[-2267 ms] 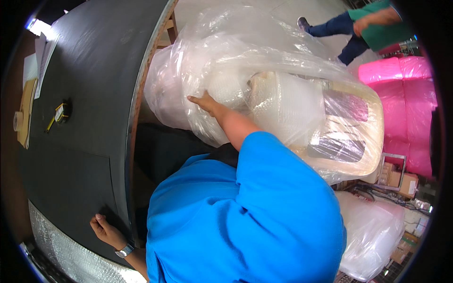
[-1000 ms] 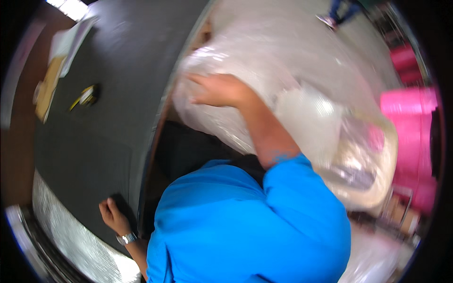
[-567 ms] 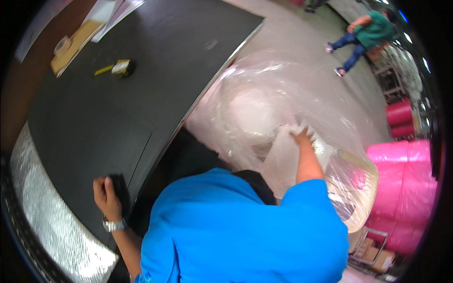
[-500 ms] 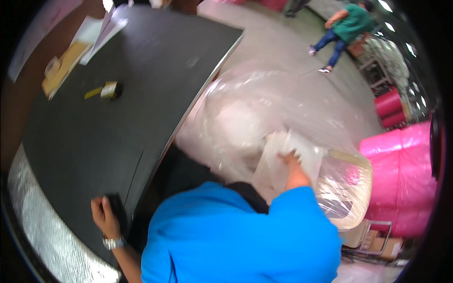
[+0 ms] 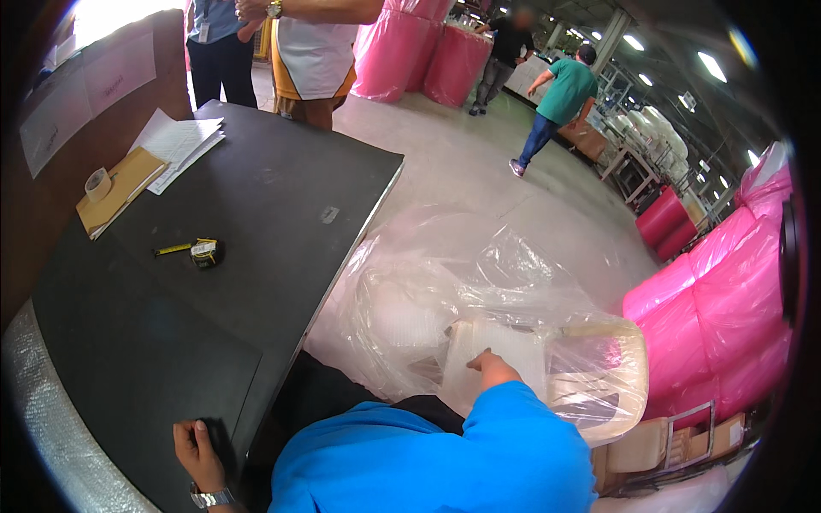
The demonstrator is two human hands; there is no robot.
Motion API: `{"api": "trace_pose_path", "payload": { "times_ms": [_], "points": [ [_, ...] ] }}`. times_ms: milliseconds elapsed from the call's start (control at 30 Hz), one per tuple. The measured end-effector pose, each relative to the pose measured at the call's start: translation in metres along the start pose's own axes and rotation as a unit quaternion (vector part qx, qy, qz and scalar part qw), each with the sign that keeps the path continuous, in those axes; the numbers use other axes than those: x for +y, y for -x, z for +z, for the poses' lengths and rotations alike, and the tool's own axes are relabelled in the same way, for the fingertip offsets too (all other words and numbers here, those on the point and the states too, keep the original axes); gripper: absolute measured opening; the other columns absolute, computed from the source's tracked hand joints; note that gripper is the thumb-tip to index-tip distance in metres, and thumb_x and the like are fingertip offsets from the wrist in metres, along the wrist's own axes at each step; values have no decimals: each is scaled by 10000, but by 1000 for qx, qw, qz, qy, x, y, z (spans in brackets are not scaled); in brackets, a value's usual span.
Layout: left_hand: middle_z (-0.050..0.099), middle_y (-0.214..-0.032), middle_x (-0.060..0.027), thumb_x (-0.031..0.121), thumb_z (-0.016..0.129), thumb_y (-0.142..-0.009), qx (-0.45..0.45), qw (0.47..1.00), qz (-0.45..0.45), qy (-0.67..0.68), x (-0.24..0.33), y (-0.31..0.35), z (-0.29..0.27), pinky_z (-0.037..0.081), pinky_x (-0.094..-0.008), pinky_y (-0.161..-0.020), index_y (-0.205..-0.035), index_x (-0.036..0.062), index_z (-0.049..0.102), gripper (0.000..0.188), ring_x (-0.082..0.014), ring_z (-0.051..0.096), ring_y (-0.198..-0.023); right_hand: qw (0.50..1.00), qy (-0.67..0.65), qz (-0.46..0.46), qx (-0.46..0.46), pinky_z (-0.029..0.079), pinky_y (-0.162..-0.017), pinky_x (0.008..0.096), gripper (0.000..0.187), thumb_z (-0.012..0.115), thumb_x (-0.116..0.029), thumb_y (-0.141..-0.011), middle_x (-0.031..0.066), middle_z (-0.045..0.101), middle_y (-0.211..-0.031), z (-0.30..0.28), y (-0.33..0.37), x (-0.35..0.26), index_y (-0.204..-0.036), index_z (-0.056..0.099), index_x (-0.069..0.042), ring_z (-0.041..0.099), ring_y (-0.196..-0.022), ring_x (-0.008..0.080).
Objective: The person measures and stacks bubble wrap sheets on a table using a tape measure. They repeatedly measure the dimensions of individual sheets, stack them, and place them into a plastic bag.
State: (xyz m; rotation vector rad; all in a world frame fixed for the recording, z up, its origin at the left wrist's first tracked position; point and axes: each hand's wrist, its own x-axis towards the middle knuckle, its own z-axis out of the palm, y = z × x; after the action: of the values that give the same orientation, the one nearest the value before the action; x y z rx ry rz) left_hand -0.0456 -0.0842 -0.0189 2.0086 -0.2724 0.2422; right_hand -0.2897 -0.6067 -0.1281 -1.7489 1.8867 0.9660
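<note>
As L hand (image 5: 197, 453) lies half-curled, empty, R hand (image 5: 496, 368) has moved onto white bubble wrap (image 5: 505, 336); grip unclear

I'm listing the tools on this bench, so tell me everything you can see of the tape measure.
The tape measure has a compact black and yellow case with a pale patch on it; the material looks like plastic or rubber, though it is too small to be sure. A short stretch of yellow blade sticks out toward the left. It lies on the black table, apart from the brown envelope and from the left hand; only the table touches it.
</note>
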Motion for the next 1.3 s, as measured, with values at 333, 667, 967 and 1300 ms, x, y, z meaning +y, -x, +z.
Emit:
{"api": "trace_pose_path", "payload": {
  "times_ms": [333, 667, 967, 1300],
  "points": [
    [455, -671, -75, 147, 512, -839, -12, 1000, 13, -19, 0, -3, -3, 360, -277, -578, -730, -5, 464, 193, -164, 427, -614, 994, 82, -35, 56, 257, -1019, 387, 1144, 657, -600, -589, 206, 165, -1394, 29, -26, -2, -1367, 45, -27, 214, -1271, 355],
    [509, -692, -76, 187, 574, -797, 3, 1000, 15, -24, 14, -3, 2, 388, -284, -560, -742, 15, 536, 185, -181, 489, -617, 925, 357, -114, 58, 280, -985, 389, 478, 493, -295, -789, 127, 416, -1270, 43, -68, 4, -1208, 401, -85, 397, -1173, 279],
    [499, -683, -61, 197, 587, -784, -6, 1000, -6, -11, 14, -3, 2, 382, -281, -535, -751, 31, 559, 172, -173, 478, -598, 830, 415, -365, -70, 468, -641, 301, 279, 491, -129, -737, 94, 623, -823, -153, 220, -87, -977, 608, -50, 576, -718, 192],
    [458, -1175, -120, 638, 406, -779, 38, 861, -149, 484, -1, -6, -24, 431, -323, -836, -1272, 85, 303, 748, -203, 496, -1030, 176, 91, -929, 313, 432, -690, 358, 351, 555, -30, -663, 96, 588, -884, -72, 436, -191, -991, 625, -133, 548, -799, 253]
  ]
}}
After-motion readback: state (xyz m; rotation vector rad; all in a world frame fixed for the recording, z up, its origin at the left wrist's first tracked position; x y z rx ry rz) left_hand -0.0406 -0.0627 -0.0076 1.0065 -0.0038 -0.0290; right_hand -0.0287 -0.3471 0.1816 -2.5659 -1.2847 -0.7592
